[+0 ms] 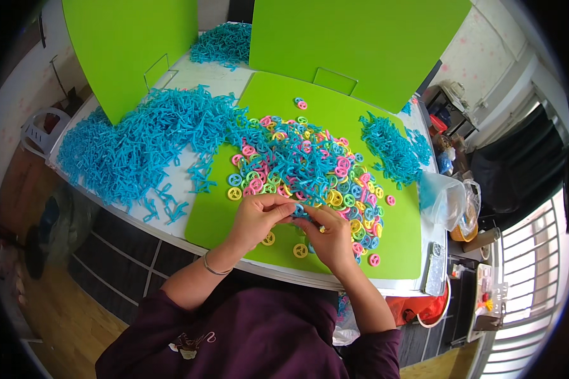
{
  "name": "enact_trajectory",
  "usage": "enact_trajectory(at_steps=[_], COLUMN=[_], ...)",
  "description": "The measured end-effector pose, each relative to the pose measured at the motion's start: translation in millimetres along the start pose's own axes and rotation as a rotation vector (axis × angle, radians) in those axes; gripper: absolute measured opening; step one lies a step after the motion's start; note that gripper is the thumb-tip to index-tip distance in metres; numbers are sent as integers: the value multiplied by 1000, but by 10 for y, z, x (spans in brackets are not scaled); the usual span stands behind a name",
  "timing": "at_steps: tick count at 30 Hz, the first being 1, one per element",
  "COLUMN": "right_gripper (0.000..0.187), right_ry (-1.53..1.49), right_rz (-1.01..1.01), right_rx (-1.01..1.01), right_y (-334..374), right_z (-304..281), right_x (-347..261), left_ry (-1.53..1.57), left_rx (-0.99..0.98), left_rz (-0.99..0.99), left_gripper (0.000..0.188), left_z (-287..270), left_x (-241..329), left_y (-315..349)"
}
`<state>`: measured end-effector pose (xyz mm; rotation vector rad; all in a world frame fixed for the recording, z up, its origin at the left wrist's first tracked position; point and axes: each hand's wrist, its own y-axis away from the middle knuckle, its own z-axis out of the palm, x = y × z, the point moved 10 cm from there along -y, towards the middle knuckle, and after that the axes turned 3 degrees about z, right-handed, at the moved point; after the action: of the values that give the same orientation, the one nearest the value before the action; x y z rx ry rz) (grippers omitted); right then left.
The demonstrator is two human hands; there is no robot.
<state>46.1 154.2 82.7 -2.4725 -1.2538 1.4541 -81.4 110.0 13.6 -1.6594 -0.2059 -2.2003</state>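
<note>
Close together over the green mat's near part, my left hand (259,220) and my right hand (329,234) both pinch a small blue plastic piece (299,210). The fingers cover much of it, so its exact shape is hard to see. Just beyond lies a heap of small plastic spoked wheels (255,185) in pink, yellow, green and blue. Blue forked plastic pieces (303,158) are piled on top of those wheels. A yellow wheel (300,251) lies flat below my hands, near the mat's front edge.
A large pile of blue forked pieces (152,142) covers the table's left side. Smaller blue piles sit at the far back (221,44) and on the right (391,150). Upright green panels (354,44) stand behind the green mat (398,246). A clear-cased phone (434,268) lies at the right front corner.
</note>
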Motion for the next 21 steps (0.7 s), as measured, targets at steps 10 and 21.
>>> enact_trajectory(at_steps=[10,21], right_gripper=[37,48], right_ry=[16,211], right_rz=[127,-458], right_rx=[-104,92], right_y=[-18,52], right_z=[42,-322], right_x=[93,-365], left_ry=[-198,395], left_rx=[-33,-75], left_rz=[130,-270], left_gripper=[14,18], left_z=[45,-12], left_x=[107,-176], left_y=[-3,-1])
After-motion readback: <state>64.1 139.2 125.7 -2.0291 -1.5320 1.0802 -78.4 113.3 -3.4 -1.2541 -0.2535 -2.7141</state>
